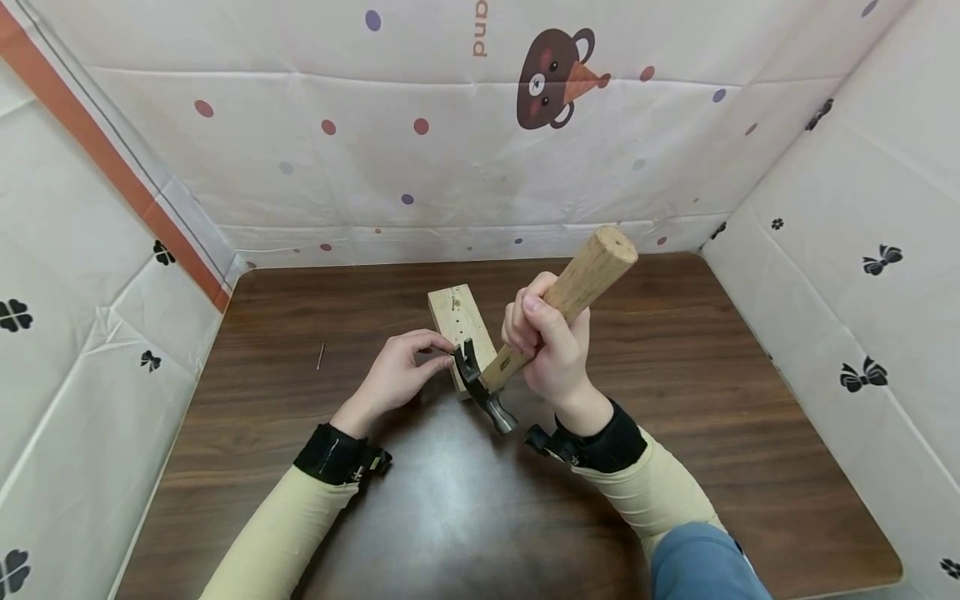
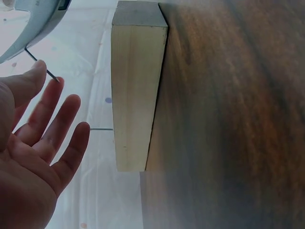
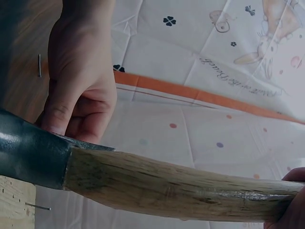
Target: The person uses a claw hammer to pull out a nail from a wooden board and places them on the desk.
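My right hand [image 1: 551, 342] grips the wooden handle of a claw hammer [image 1: 588, 279]. The hammer's dark metal head [image 1: 480, 385] is low, tilted over the near part of a pale wooden block [image 1: 459, 312]. Beside the block, my left hand [image 1: 401, 367] has its thumb and forefinger close to the claw. In the left wrist view those fingers pinch a thin nail [image 2: 53, 76], whose other end meets the claw [image 2: 33, 28]; the remaining fingers are spread. Another nail [image 2: 101, 129] sticks out of the block's top face, apart from the hammer.
A loose nail [image 1: 321, 356] lies on the brown wood-grain table [image 1: 262, 417], left of my left hand. Small holes and marks dot the block's top. Patterned white sheets [image 1: 337, 167] rise behind the table and along both sides.
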Tool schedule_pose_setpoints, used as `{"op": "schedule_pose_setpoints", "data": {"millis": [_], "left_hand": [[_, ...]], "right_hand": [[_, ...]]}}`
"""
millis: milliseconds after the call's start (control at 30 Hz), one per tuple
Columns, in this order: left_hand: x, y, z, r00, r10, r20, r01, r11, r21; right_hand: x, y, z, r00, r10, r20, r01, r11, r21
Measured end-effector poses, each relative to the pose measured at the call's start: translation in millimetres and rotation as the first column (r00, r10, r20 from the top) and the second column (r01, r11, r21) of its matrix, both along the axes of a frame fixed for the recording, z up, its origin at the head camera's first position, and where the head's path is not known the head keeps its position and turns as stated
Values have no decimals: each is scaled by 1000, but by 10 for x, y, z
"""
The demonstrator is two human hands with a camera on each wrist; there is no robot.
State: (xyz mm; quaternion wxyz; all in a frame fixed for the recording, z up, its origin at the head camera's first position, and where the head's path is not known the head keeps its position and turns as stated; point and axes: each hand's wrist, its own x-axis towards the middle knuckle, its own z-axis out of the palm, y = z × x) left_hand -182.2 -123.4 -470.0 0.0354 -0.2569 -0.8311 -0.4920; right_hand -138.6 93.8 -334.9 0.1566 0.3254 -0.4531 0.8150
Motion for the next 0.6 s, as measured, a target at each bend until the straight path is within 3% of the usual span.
{"op": "schedule_pose_setpoints", "data": {"millis": [600], "left_hand": [[31, 52, -40, 1000, -9, -21, 9, 1000, -3]], "right_hand": [[10, 16, -3, 1000, 28, 4, -28, 999, 26]]}}
